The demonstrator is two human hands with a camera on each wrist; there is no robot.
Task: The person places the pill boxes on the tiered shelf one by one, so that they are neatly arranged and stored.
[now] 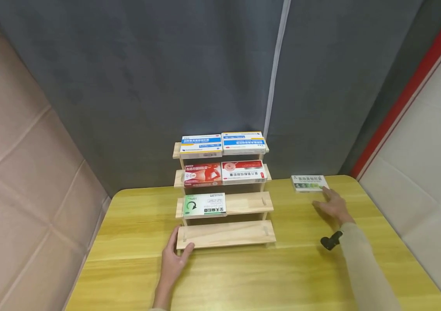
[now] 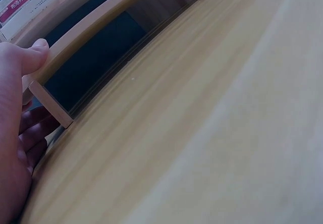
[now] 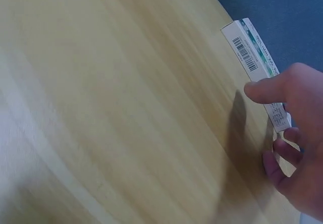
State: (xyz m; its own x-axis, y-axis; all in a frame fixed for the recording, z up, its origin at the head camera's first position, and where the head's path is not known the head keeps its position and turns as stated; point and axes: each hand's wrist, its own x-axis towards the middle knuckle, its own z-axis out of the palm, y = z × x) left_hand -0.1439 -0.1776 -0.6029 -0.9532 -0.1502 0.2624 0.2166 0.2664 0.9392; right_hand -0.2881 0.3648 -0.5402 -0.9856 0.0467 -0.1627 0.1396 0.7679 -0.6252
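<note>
A tiered wooden rack [image 1: 226,234] stands on the table. My left hand [image 1: 173,258] grips the left end of its lowest step; in the left wrist view the thumb [image 2: 36,55] lies over the step's edge and the other fingers are beside the leg. At the back right lies a white and green medicine box [image 1: 309,183]. My right hand [image 1: 334,205] reaches to that box's right end, an outstretched finger at its corner and the thumb apart. In the right wrist view the thumb overlaps the box's barcoded side [image 3: 245,54]; whether it touches is unclear.
On the rack's top step sit two blue and white boxes [image 1: 201,146]. Below them are a red box [image 1: 203,174] and a red and white box [image 1: 244,172]. A green and white box [image 1: 205,204] lies on the third step. Behind the table [image 1: 135,242] hangs a grey curtain [image 1: 146,86].
</note>
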